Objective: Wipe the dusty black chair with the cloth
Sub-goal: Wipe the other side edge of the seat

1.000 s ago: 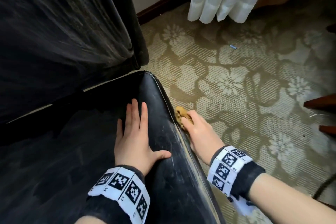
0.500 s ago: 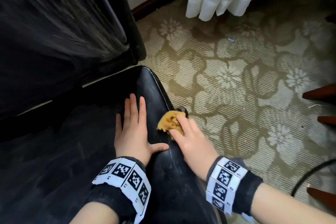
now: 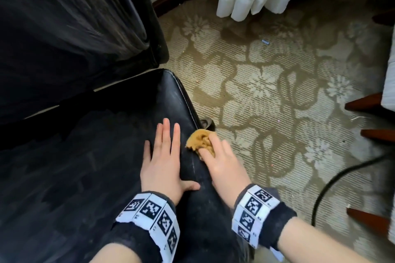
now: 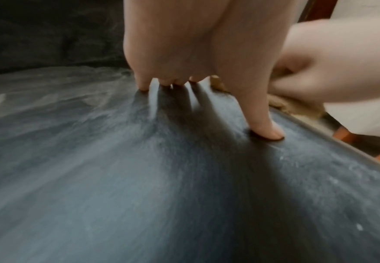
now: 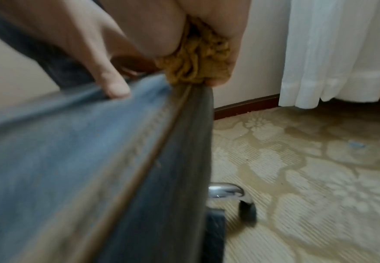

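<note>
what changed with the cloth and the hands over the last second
The right hand brought the yellow cloth up from the outer side of the seat edge onto its top and slid it a little nearer the left hand. It keeps gripping the bunched cloth. The left hand stays flat on the black chair seat, fingers straight.

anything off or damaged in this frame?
Nothing damaged. The black leather chair seat is streaked with grey dust, thickest in the left wrist view. A small blue scrap and crumbs litter the floral beige carpet. A black cable trails loose across the carpet.
</note>
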`<state>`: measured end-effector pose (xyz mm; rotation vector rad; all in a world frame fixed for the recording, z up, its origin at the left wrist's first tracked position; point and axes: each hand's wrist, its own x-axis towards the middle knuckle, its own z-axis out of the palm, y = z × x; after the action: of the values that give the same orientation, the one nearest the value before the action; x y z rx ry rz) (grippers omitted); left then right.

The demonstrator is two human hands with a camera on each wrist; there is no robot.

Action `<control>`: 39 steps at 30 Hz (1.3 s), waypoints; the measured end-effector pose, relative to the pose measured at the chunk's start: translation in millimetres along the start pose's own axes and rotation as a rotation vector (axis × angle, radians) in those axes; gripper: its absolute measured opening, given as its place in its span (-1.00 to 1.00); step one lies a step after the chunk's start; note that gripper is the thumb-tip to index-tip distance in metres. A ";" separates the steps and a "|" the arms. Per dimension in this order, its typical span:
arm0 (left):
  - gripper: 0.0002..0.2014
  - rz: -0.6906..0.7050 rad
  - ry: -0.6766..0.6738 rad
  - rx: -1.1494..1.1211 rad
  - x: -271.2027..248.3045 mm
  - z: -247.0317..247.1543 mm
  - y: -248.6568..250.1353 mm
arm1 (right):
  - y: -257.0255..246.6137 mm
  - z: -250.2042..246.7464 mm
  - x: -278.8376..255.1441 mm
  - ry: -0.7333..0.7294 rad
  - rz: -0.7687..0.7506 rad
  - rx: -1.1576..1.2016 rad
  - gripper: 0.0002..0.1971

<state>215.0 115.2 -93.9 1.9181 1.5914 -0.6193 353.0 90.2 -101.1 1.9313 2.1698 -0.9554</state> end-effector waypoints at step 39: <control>0.18 -0.022 0.015 0.099 -50.6 54.0 -1.8 | 17.9 56.1 -78.4 0.076 0.074 -0.053 -0.45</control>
<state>204.1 42.2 -99.9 1.9836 1.6208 -0.7067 366.4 -5.6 -117.5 2.0402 2.1229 -0.8171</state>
